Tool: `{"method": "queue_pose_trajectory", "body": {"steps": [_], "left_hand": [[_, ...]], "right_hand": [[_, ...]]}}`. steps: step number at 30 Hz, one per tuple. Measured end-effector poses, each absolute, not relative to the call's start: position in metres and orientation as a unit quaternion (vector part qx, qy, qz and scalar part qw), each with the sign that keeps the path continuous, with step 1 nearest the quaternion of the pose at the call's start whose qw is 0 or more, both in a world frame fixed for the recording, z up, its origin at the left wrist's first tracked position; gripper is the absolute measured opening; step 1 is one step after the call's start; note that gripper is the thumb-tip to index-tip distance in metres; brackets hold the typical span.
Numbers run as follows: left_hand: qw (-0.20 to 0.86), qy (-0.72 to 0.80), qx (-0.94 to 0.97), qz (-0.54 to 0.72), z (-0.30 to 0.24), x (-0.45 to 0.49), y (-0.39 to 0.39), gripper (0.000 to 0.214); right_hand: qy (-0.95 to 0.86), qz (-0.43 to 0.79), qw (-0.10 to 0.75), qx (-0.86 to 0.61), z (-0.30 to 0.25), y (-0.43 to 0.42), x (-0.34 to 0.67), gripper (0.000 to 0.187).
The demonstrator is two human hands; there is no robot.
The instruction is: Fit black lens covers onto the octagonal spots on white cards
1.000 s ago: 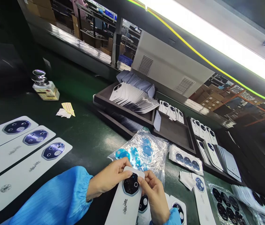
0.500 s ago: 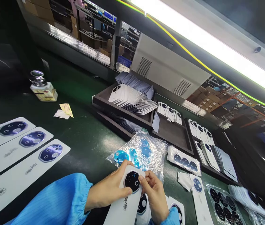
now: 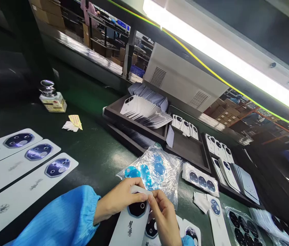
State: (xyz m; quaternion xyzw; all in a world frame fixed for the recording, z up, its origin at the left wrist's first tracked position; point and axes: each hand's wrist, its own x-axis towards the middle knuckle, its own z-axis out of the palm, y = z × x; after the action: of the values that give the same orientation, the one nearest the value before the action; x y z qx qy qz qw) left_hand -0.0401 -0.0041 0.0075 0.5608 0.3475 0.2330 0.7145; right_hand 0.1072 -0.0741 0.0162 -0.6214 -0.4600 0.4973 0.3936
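My left hand (image 3: 122,198) grips the top of a long white panel (image 3: 131,223), its thumb lying across the front near the top edge. A black octagonal plate (image 3: 137,209) with ring-edged holes is set in the panel, above dark lettering; the thumb hides its upper part. At the panel's top right corner my right hand (image 3: 163,212) is closed, thumb and forefinger pinching there. Beneath, partly covered by the hands, lie other white panels (image 3: 191,230) with similar plates. Just beyond my fingers is a clear plastic bag (image 3: 170,171) holding blue film-covered pieces (image 3: 145,176).
Three finished-looking panels (image 3: 31,189) lie at left. Behind them are a pump bottle (image 3: 53,102) and yellow sticker paper (image 3: 75,121). Black trays (image 3: 187,148) with stacked panels stand at the back. Bagged plates (image 3: 202,179) and a lone panel (image 3: 218,222) lie at right.
The panel has tipped and shifted slightly left and down. My left thumb has moved up from beside the plate to the top edge. The right hand remains at the corner.
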Motion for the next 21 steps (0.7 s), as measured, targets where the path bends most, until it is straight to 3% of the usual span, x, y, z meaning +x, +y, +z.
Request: {"method": "queue_pose_trajectory", "body": {"steps": [3, 7, 10, 12, 13, 16, 21], "left_hand": [[0.733, 0.354, 0.508, 0.282, 0.013, -0.046, 0.001, 0.033], [0.737, 0.342, 0.456, 0.364, 0.018, -0.055, 0.013, 0.036], [0.641, 0.382, 0.492, 0.449, 0.013, -0.053, 0.016, 0.033], [0.545, 0.429, 0.545, 0.472, 0.006, -0.047, 0.01, 0.026], [0.513, 0.43, 0.588, 0.454, 0.003, -0.044, 0.005, 0.02], [0.47, 0.304, 0.769, 0.31, -0.007, -0.034, -0.015, 0.01], [0.347, 0.189, 0.908, 0.138, -0.03, -0.02, -0.039, 0.06]], "right_hand": [[-0.479, 0.503, 0.385, -0.608, 0.014, -0.08, 0.102, 0.048], [-0.555, 0.498, 0.312, -0.588, 0.028, -0.078, 0.109, 0.041], [-0.571, 0.448, 0.302, -0.618, 0.06, -0.054, 0.132, 0.044], [-0.558, 0.298, 0.317, -0.707, 0.085, -0.025, 0.154, 0.042], [-0.525, 0.178, 0.315, -0.77, 0.096, -0.007, 0.165, 0.038], [-0.463, 0.049, 0.291, -0.836, 0.116, 0.05, 0.194, 0.024], [-0.425, 0.01, 0.15, -0.893, 0.109, 0.122, 0.21, 0.022]]}}
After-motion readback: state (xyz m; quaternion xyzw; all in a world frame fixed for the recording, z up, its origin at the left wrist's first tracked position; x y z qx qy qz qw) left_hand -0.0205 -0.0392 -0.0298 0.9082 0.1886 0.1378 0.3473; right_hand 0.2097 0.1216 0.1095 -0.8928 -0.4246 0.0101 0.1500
